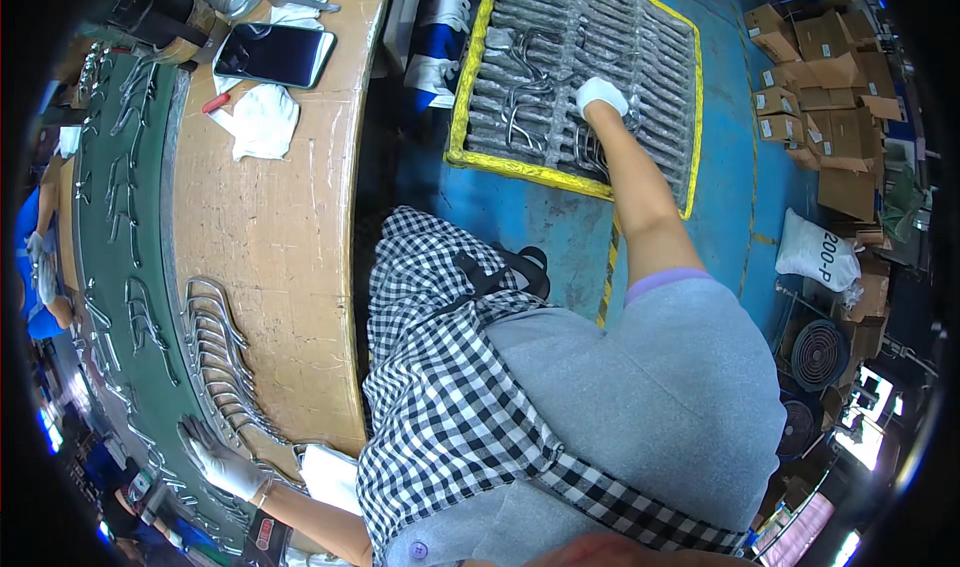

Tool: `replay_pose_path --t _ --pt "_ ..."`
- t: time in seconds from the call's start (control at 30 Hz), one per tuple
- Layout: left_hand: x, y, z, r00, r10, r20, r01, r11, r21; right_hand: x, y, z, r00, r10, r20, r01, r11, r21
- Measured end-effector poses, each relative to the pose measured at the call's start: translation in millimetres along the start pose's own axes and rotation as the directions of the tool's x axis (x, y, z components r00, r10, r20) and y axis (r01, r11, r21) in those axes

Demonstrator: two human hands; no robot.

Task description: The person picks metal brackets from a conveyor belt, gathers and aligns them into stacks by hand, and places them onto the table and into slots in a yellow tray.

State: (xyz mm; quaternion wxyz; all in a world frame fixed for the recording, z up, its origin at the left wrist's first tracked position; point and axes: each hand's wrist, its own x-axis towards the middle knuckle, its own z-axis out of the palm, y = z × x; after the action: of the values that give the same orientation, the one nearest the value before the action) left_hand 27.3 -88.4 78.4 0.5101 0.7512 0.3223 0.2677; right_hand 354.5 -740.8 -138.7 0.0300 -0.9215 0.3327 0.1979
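Note:
My left hand point(228, 465), in a pale work glove with dark fingertips, lies with its fingers stretched out at the near end of a row of bent shiny metal rods point(222, 362). These rods lie side by side along the table's left edge, by the green conveyor belt. Out to the right, my right hand point(602, 97), in a white glove, reaches down over a yellow-rimmed pallet point(530, 168) with grey ridged slats. Several bent metal rods point(527, 82) lie there, left of the hand and below it. Its fingers are hidden, so any hold on a rod does not show.
Further metal rods lie on the green belt point(150, 207). A phone point(273, 55), a white cloth point(266, 122) and a red-handled tool point(216, 103) are at the table's far end. Cardboard boxes point(840, 137), a white sack point(815, 247) and fans stand right. A co-worker's gloved hand point(42, 267) shows far left.

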Motion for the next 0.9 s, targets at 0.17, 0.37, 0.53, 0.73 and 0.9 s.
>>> replay_pose_path --t 0.17,0.37,0.53,0.73,0.9 --pt "-11 -5 -20 0.985 0.172 0.029 -0.174 0.948 0.267 36 62 -31 0.943 -0.330 0.044 0.332 0.923 -0.193" --pt "-67 6 19 0.972 0.044 -0.229 -0.120 0.936 -0.330 -6 84 -45 0.954 -0.294 -0.066 0.190 0.417 0.889" --pt "-75 5 63 0.972 0.201 -0.120 -0.205 0.978 -0.024 -23 111 19 0.884 -0.320 -0.340 0.467 0.585 0.663" --pt "-94 -22 51 0.914 0.406 0.026 -0.289 0.605 0.742 -26 76 33 0.898 -0.294 -0.328 0.349 0.929 0.123" --pt "-96 2 60 0.944 0.328 0.041 -0.286 0.748 0.599 11 5 -4 0.670 -0.533 -0.517 0.548 0.825 -0.139"
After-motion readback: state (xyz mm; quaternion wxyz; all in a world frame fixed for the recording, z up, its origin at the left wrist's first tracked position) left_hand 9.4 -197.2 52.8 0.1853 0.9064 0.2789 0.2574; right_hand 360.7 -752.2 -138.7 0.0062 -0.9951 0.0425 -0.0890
